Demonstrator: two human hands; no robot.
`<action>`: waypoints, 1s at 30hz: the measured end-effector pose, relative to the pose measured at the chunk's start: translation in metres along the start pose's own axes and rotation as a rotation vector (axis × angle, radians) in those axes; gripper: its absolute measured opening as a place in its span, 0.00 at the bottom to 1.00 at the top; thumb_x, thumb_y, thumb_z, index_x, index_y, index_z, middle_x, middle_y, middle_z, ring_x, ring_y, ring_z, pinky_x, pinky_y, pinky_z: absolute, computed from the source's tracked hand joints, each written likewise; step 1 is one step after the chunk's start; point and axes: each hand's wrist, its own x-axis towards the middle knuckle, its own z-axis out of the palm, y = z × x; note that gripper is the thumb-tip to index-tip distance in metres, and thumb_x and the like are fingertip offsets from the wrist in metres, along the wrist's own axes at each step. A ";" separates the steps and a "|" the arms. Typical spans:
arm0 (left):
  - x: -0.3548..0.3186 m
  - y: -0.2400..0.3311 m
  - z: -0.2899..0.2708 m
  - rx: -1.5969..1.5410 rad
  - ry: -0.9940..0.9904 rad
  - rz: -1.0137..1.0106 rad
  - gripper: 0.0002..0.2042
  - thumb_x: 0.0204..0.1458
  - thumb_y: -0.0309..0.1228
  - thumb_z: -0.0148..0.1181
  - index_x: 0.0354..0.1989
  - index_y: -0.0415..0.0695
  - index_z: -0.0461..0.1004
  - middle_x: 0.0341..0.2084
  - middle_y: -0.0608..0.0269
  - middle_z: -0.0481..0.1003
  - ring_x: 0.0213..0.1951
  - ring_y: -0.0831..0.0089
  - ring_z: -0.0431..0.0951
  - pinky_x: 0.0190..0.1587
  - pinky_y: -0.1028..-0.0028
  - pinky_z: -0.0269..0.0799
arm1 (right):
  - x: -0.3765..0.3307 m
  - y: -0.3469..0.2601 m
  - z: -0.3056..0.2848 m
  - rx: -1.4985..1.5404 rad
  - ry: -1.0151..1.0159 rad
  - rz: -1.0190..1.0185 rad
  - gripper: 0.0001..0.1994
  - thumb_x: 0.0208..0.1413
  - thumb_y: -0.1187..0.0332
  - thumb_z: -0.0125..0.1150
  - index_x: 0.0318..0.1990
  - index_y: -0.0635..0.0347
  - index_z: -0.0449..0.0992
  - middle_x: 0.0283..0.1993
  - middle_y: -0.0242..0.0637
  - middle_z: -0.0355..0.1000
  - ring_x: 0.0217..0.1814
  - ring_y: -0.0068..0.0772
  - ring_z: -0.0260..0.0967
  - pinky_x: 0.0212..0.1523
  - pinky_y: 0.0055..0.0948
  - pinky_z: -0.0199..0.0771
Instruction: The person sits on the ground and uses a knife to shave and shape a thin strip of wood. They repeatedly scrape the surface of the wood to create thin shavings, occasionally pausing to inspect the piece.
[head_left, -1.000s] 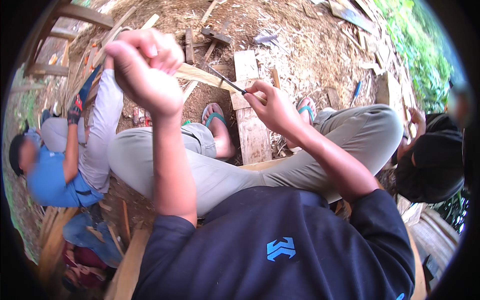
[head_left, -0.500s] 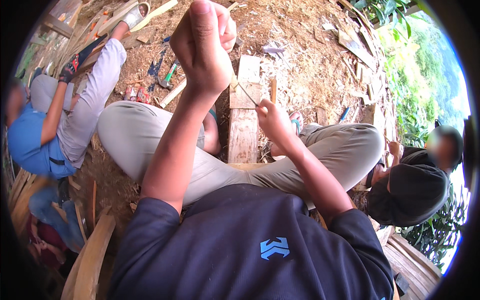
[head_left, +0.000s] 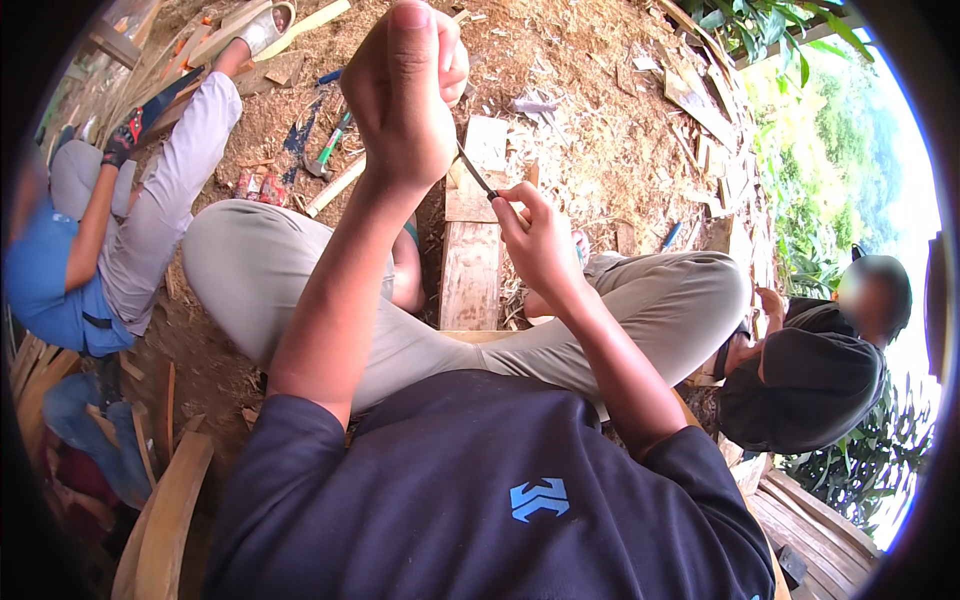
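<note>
My left hand [head_left: 408,100] is raised above the planks, fingers curled into a fist with the thumb laid along the top. What it grips is hidden inside the fist. A thin dark rod or narrow blade [head_left: 475,173] slants from behind my left wrist down to my right hand [head_left: 532,230]. My right thumb and fingers pinch its lower end; its other end is out of sight. Beneath it, between my legs, lie a wooden plank [head_left: 470,280] and a short flat piece of wood [head_left: 468,205].
A claw hammer [head_left: 328,153] with a green handle lies among shavings at the left, near red packets [head_left: 262,186]. A blue-handled tool [head_left: 671,236] rests at the right. People sit close on both sides: one in a blue shirt [head_left: 60,290], another in dark clothing [head_left: 800,390].
My right hand has shifted slightly left and up, and more of its fingers show at the rod's end. The left fist holds nearly the same pose. The whole view has moved a little.
</note>
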 end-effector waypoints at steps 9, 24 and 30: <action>-0.001 0.001 0.003 -0.004 0.004 -0.016 0.21 0.69 0.45 0.40 0.26 0.43 0.61 0.15 0.72 0.54 0.16 0.85 0.49 0.18 0.80 0.44 | 0.003 -0.009 -0.010 -0.027 -0.050 0.080 0.12 0.62 0.63 0.57 0.43 0.64 0.74 0.23 0.53 0.73 0.27 0.52 0.74 0.31 0.43 0.70; -0.001 -0.015 0.003 -0.104 0.102 -0.031 0.22 0.69 0.46 0.41 0.23 0.47 0.60 0.14 0.75 0.54 0.15 0.85 0.52 0.18 0.81 0.46 | -0.006 0.023 0.025 -0.079 -0.003 -0.077 0.08 0.63 0.68 0.54 0.42 0.64 0.68 0.33 0.63 0.73 0.37 0.68 0.73 0.38 0.54 0.71; -0.001 -0.013 -0.003 -0.097 0.080 -0.059 0.22 0.68 0.47 0.42 0.23 0.47 0.59 0.15 0.74 0.54 0.16 0.85 0.53 0.18 0.80 0.46 | -0.007 0.006 0.026 -0.098 -0.022 0.027 0.10 0.64 0.65 0.53 0.43 0.65 0.69 0.31 0.61 0.74 0.37 0.67 0.73 0.38 0.55 0.71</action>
